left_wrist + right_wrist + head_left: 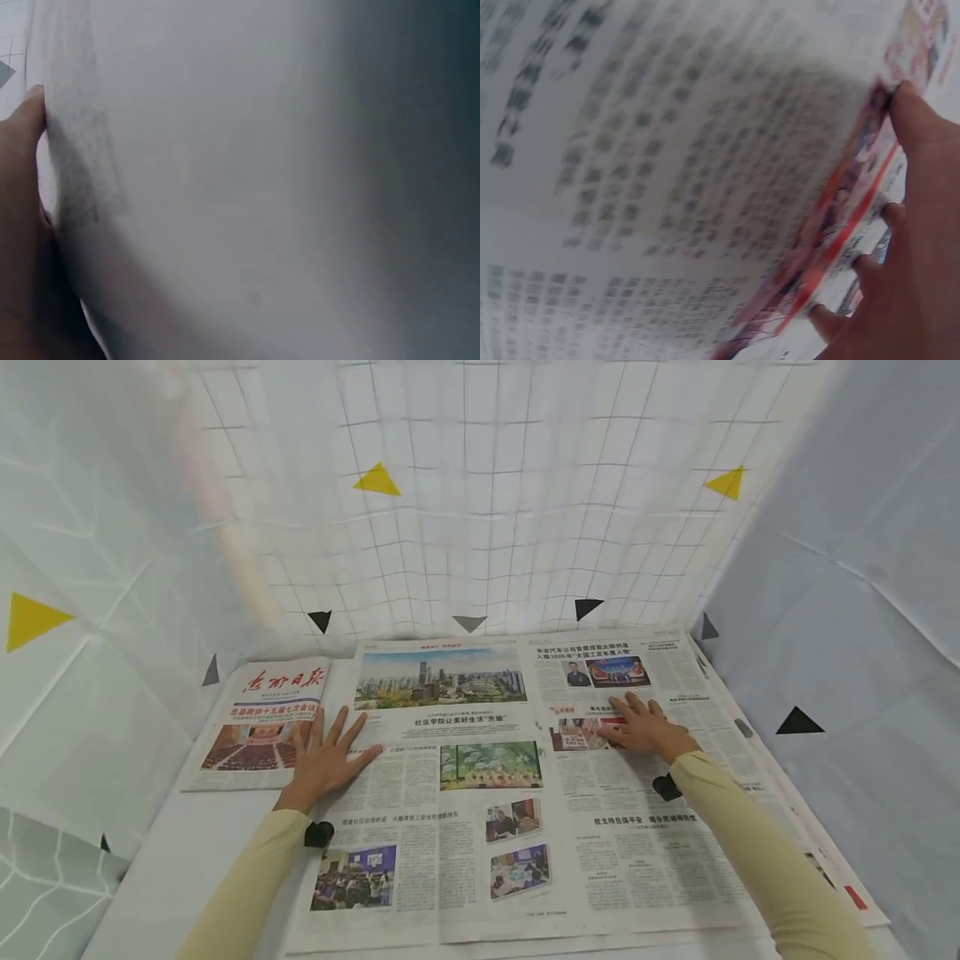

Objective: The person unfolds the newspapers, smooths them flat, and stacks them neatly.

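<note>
A large open newspaper [457, 835] lies spread across the white surface, printed with text columns and colour photos. My left hand [326, 764] rests on its left page with fingers spread, the fingertips reaching toward a smaller folded newspaper [247, 747] with a red masthead. On the right page, my right hand [645, 727] lies with fingers extended over a small photo. In the right wrist view the fingers [919, 124] touch printed paper beside a red strip. The left wrist view is blurred and shows only part of the left hand [19, 187] at its edge.
More newspaper sheets [847, 881] show beneath the right edge of the open one. White fabric walls [480, 552] with a grid and coloured triangles enclose the back and sides. A bare strip of white table [202, 843] shows at the left front.
</note>
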The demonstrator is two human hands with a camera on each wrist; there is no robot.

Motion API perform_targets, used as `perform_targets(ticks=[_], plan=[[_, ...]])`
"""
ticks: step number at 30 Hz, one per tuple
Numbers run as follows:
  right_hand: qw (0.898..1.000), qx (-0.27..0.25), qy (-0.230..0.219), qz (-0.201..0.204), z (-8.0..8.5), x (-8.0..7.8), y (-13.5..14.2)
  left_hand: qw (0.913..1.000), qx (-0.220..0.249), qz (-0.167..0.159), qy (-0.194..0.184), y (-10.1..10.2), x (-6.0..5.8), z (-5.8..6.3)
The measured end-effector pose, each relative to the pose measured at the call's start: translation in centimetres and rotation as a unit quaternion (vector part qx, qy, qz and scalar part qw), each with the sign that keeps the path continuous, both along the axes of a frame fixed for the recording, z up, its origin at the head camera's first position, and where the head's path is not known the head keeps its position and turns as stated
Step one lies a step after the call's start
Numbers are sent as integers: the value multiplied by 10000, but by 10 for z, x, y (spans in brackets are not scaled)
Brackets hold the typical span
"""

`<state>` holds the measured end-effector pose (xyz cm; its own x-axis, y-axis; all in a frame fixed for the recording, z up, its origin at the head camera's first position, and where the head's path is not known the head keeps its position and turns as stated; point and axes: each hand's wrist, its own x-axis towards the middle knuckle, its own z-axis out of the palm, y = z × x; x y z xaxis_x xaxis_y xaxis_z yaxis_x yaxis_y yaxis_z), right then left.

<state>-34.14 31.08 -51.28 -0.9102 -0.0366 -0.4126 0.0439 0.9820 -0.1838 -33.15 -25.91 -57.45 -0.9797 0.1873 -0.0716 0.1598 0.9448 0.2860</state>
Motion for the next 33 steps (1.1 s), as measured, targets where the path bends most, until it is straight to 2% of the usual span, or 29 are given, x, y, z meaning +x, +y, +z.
perform_targets(ticks=[5, 7, 9, 13, 15, 17, 20, 25, 29, 33], plan=[[9999, 61, 95, -52, -8, -2, 3, 10000, 61, 28, 28, -3, 1, 7], [9999, 83, 116, -43, -10, -2, 2, 9997, 127, 113, 154, -7, 1, 10], [9999, 102, 124, -51, -11, -2, 3, 9983, 174, 389, 391, -13, 1, 10], [9998, 70, 151, -77, -10, -1, 4, 9882, 198, 1254, 859, -26, 5, 10], [9998, 28, 172, -86, -9, -2, 5, 9830, 192, 1602, 875, -30, 9, 14], [9999, 16, 136, -88, -9, -2, 5, 9806, 179, 1761, 847, -33, 12, 19], [9999, -39, 81, -108, -7, -2, 4, 9793, 77, 1744, 1025, -36, 15, 26], [9998, -74, 72, -156, -9, -1, 3, 9783, -36, 1513, 1416, -39, 14, 32], [9997, -30, 147, -170, -11, 0, 5, 9784, 162, 1424, 1487, -39, 11, 35], [9997, -11, 201, -167, -10, 1, 5, 9726, 519, 1474, 1722, -37, 8, 42]])
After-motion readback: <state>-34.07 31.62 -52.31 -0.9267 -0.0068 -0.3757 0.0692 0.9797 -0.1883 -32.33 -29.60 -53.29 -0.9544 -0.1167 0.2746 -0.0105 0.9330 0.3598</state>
